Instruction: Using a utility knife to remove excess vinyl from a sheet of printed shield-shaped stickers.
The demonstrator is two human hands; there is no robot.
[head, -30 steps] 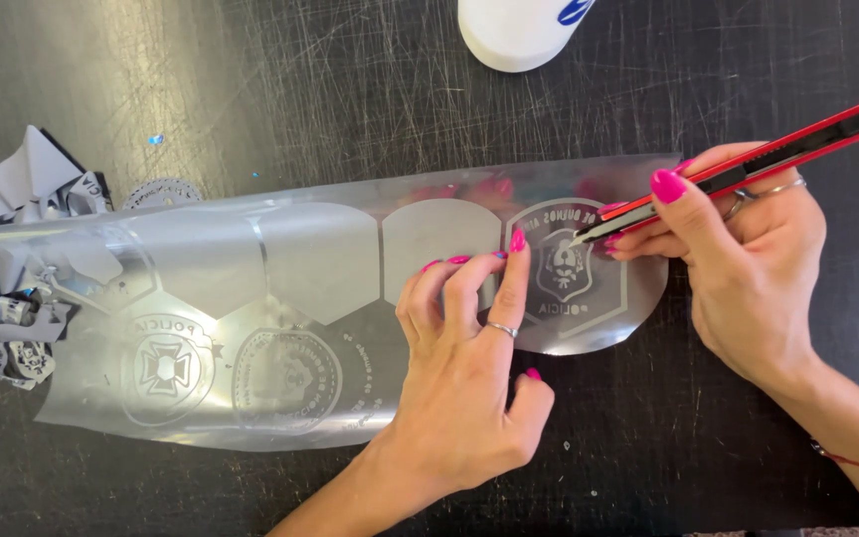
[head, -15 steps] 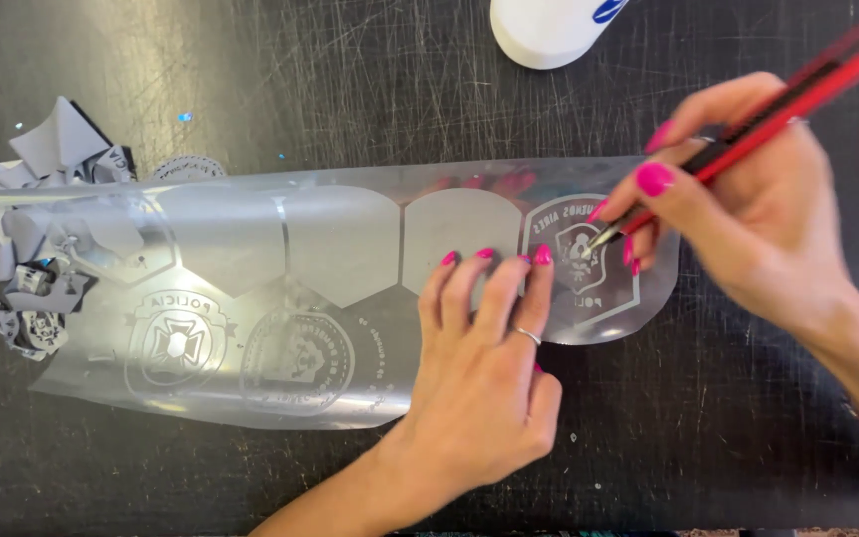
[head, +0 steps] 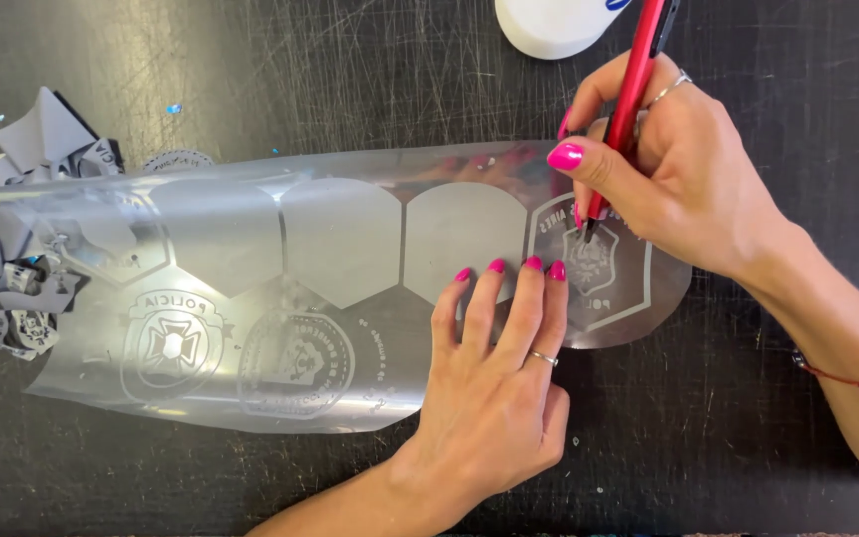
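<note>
A long clear film sheet [head: 280, 328] with grey shield shapes and round emblems lies across a scratched black table. My left hand [head: 494, 373] presses flat on the sheet, fingertips beside the rightmost shield emblem [head: 599, 268]. My right hand [head: 678, 179] grips a red and black craft knife [head: 628, 109], held nearly upright, with its tip down on that emblem's middle.
A heap of peeled grey vinyl scraps [head: 22, 229] lies at the sheet's left end. A white round container [head: 554, 25] stands at the top edge. Small blue flecks [head: 173, 107] dot the table's upper left.
The right hand has swung the knife from a slant to nearly upright and moved its tip from the emblem's left edge to its middle. The left hand has shifted slightly on the sheet.
</note>
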